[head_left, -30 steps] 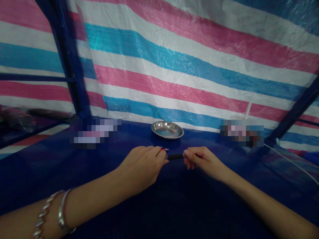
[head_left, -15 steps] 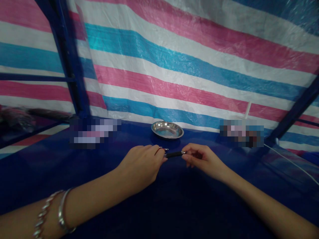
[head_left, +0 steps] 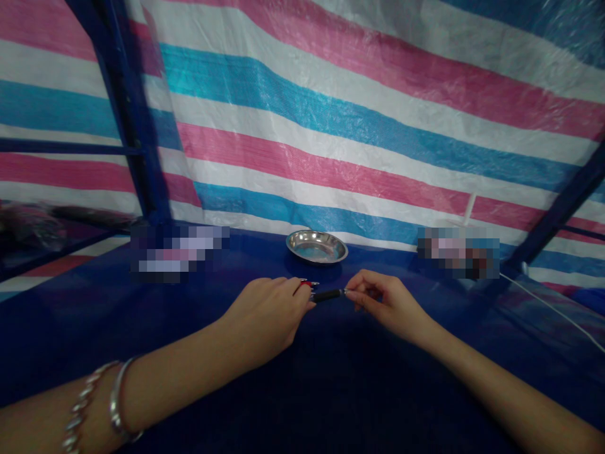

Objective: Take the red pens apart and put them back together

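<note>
A pen with a black grip (head_left: 328, 295) lies roughly level between my hands above the blue table. My left hand (head_left: 271, 315) is closed around its rear part and also holds other pens, whose silver tips and a bit of red (head_left: 305, 284) show by the fingers. My right hand (head_left: 380, 296) pinches the pen's metal tip (head_left: 345, 292) between thumb and forefinger. Whether the tip is still joined to the barrel, I cannot tell. Just behind my hands, a round shiny metal dish (head_left: 316, 246) rests on the table, with nothing visible in it.
The blue tabletop (head_left: 189, 302) spreads around my hands. Blurred-out items (head_left: 179, 252) lie at the back left, and more (head_left: 458, 255) at the back right, near a white cord (head_left: 551, 309). Blue frame posts and a striped plastic sheet (head_left: 331, 120) stand behind.
The pen's black grip has shifted slightly left, away from my right fingertips, showing a little more metal at its front end. Both hands keep their hold, and the dish stays put.
</note>
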`<state>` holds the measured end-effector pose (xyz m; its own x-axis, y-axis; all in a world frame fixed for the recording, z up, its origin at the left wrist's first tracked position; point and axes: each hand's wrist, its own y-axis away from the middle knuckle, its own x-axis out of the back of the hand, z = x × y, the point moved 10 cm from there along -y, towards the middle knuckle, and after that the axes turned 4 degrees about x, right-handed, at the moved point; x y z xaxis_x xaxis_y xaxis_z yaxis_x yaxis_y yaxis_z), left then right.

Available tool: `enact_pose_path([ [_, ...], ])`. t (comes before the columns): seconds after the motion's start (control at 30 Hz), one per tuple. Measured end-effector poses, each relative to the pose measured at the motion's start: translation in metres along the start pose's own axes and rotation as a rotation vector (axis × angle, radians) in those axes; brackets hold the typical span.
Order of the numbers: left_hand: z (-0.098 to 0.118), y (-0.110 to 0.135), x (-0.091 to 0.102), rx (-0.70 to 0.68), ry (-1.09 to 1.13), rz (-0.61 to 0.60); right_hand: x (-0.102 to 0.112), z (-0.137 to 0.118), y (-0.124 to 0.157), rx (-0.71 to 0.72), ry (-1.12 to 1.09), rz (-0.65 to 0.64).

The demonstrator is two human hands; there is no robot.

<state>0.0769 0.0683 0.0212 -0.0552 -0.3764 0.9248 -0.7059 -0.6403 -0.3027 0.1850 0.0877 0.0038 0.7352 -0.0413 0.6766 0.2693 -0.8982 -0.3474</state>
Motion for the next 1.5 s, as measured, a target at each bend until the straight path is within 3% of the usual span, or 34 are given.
enact_pose_path([
  [0.17, 0.0, 0.002, -0.009, -0.012, 0.019, -0.051, 0.007, -0.001, 0.0, -0.001, 0.321, -0.008],
  [0.4, 0.001, 0.005, -0.012, -0.028, -0.002, -0.084, 0.02, 0.015, 0.004, -0.187, 0.879, -0.089],
  [0.5, 0.001, 0.004, -0.009, -0.032, -0.003, -0.062, 0.022, 0.022, 0.007, -0.259, 1.001, -0.143],
  [0.8, -0.017, -0.001, -0.005, 0.075, -0.1, -0.007, 0.013, 0.033, 0.011, -0.292, 0.967, -0.234],
  [1.5, -0.02, 0.003, -0.014, 0.089, -0.098, -0.083, 0.014, 0.026, 0.006, -0.214, 0.809, -0.144],
])
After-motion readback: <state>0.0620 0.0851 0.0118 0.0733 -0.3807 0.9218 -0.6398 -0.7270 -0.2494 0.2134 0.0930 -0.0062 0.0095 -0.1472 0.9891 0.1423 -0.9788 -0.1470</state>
